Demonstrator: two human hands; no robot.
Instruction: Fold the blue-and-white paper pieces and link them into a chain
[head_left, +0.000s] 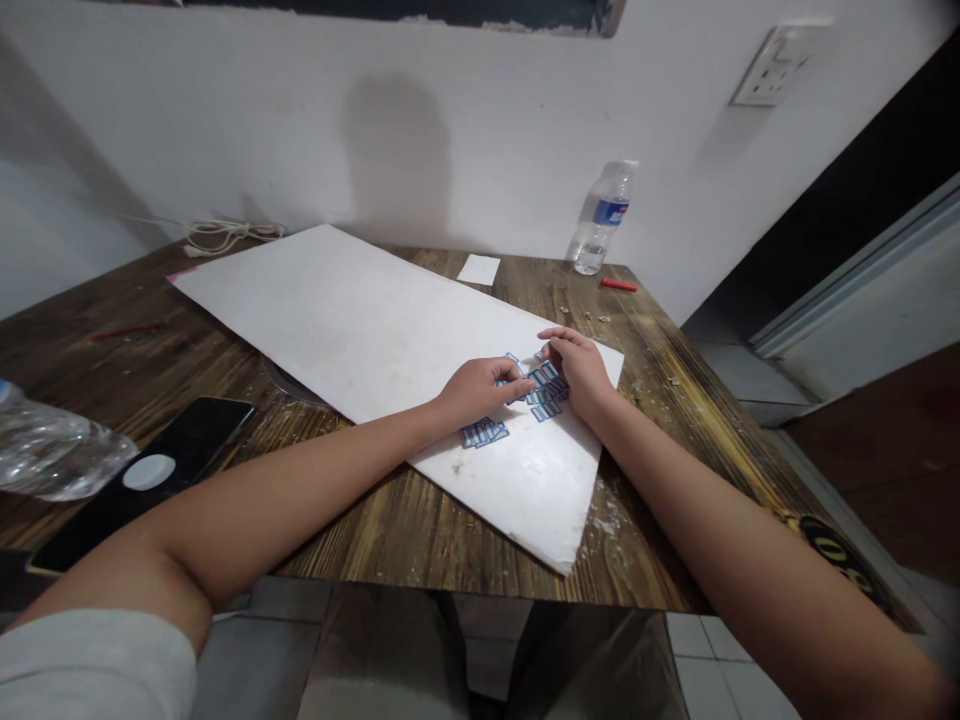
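Several small rectangular pieces with blue edges (545, 411) lie close together on a white board (337, 310). My left hand (478, 388) rests over the board with its thumb and fingers pinched at the left side of this cluster; whatever is between the fingertips is too small to make out. My right hand (577, 370) curls in from the right, its thumb and index finger brought together beside a blue-edged piece at the top of the cluster. Its other fingers are bent or partly stretched. A second group of blue-edged pieces (484, 432) lies below my left wrist.
The board lies slantwise on a dark wooden table (660, 470). Water bottles stand at the back (604, 220) and lie at left (60, 450). A black phone (195, 430) bears a white round lid (148, 472). A red stick (619, 285), white card (478, 269) and cable (229, 235) lie farther back.
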